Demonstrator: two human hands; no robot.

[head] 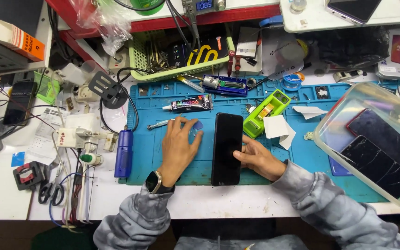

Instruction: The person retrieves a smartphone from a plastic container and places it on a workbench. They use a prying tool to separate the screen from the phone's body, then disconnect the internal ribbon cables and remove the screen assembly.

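Observation:
A black smartphone (227,148) lies screen up on the blue work mat (302,162), its long side running away from me. My right hand (257,158) rests against its right edge, fingers touching the side. My left hand (178,147) lies flat on the mat left of the phone, fingers spread, fingertips close to a small blue pick (199,125) and a thin metal tool (158,124). A watch sits on my left wrist. A black glue tube (188,103) lies above my left hand.
A clear plastic tub (339,111) with two cracked phones stands at the right. A green tool holder (267,112), white paper scraps (278,128), a blue cylindrical tool (123,153), a green basket (140,58), chargers, cables and scissors (51,190) crowd the bench's left and back.

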